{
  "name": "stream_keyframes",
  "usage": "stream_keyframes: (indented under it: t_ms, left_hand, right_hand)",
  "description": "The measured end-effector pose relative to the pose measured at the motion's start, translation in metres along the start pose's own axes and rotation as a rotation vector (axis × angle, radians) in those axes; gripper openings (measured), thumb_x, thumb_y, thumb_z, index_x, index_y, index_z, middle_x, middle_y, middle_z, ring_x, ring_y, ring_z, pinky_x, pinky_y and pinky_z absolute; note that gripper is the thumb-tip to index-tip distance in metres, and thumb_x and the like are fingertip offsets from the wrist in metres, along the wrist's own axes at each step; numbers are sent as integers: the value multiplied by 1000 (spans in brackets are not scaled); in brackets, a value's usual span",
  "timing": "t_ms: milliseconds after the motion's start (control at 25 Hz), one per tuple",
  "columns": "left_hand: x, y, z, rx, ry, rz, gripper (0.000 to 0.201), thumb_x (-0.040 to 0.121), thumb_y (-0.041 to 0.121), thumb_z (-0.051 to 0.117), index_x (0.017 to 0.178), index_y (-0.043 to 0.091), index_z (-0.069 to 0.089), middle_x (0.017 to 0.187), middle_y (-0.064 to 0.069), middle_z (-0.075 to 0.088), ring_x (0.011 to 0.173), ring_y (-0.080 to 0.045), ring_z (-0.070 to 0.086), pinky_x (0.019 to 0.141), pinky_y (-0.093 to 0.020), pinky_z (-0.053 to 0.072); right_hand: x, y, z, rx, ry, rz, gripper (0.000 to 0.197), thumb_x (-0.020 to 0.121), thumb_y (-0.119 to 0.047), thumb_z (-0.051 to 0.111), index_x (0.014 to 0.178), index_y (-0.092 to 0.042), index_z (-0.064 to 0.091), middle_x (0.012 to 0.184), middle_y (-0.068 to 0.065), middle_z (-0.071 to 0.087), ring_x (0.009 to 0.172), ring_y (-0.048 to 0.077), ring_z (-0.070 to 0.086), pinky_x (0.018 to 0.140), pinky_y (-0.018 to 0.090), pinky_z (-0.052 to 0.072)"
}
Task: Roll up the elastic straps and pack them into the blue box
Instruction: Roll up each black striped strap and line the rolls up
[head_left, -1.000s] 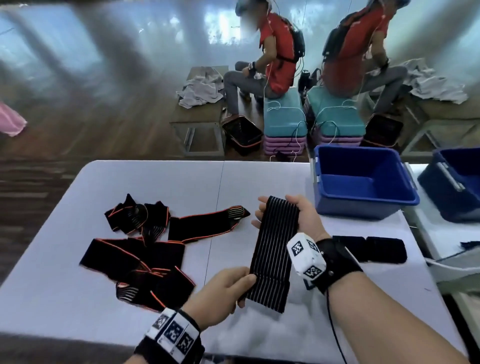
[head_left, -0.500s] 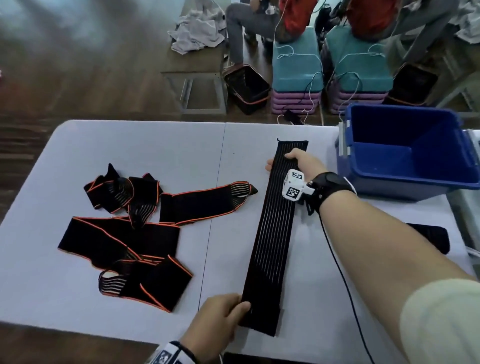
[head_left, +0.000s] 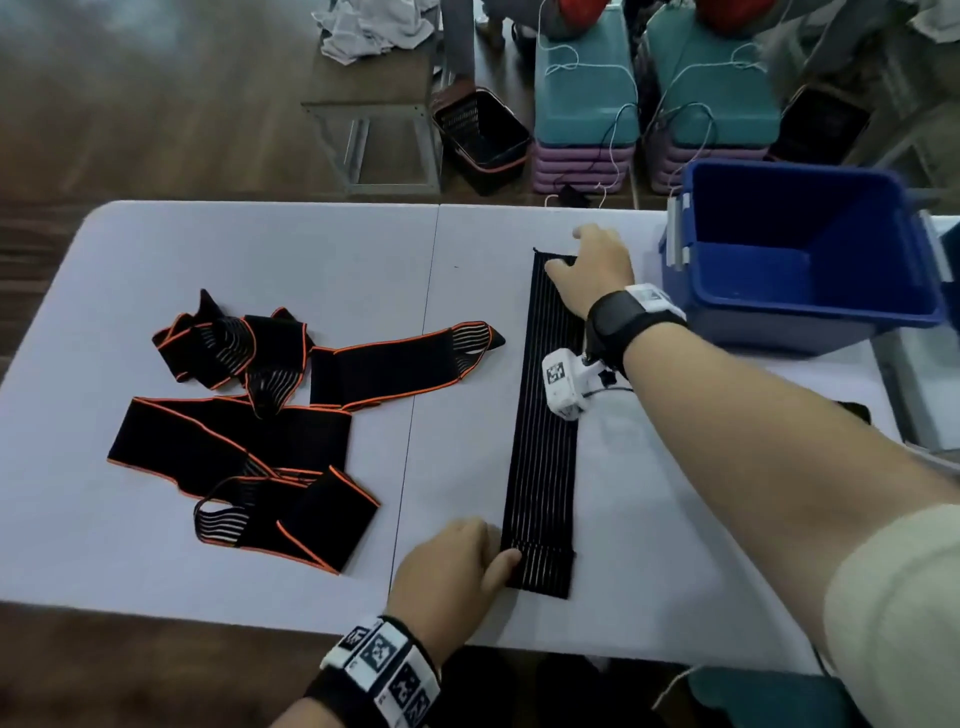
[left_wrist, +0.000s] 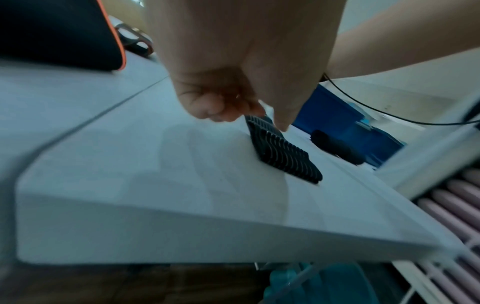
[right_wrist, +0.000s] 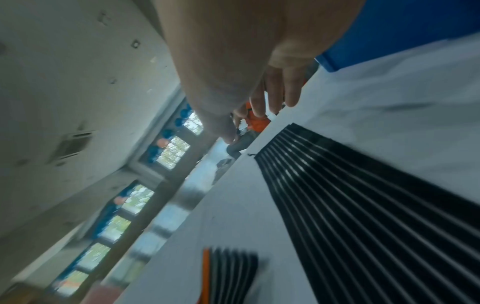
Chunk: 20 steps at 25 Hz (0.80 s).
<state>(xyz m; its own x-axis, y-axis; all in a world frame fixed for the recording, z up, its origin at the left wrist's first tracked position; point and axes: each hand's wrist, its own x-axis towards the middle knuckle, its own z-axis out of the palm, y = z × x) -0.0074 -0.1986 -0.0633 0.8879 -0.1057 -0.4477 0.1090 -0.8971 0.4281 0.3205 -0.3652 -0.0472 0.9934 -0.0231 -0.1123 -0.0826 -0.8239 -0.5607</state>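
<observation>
A black ribbed strap (head_left: 543, 431) lies flat and full length on the white table (head_left: 260, 249), running from the near edge toward the far side. The left hand (head_left: 449, 571) holds its near end at the left corner; the left wrist view shows curled fingers (left_wrist: 215, 107) and the thumb pinching that end, slightly lifted off the table. The right hand (head_left: 592, 270) is over the far end with fingers straight and spread; in the blurred right wrist view it appears raised just off the strap, though contact cannot be ruled out. The blue box (head_left: 800, 312) stands on the table just right of that hand, with nothing visible in the part of its interior that shows. To the left, well apart from the flat strap, a pile of orange-edged straps (head_left: 249, 426) lies tangled and unrolled. Another dark item (left_wrist: 335, 147) lies on the table near the box, partly hidden by the right forearm.
</observation>
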Motion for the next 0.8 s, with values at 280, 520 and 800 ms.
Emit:
stream_keyframes:
  t_ms: [280, 520, 800]
  left_hand:
    - [4, -1, 3, 351, -42, 482, 63, 81, 34, 60, 143, 26, 48, 141, 0, 47, 123, -25, 46, 99, -41, 47]
    - [2, -17, 13, 335, 94, 610, 65, 76, 30, 71, 138, 17, 57, 126, 0, 60, 108, -22, 57, 96, -33, 53]
    - [-12, -26, 30, 306, 187, 632, 51, 95, 37, 55, 141, 17, 57, 128, 3, 59, 109, -20, 55, 95, -34, 52]
  right_hand:
    - [-208, 44, -14, -40, -338, -465, 15, 85, -32, 66, 93, -20, 68, 89, -3, 62, 82, 17, 60, 79, 39, 53]
    - [-308, 96, 7, -354, -394, -652, 67, 79, -61, 62, 128, -16, 64, 115, 1, 63, 102, 20, 59, 80, 34, 55]
    - [-325, 104, 25, -418, -205, -750, 57, 75, -46, 66, 120, -10, 68, 105, 6, 65, 89, 27, 60, 67, 39, 55]
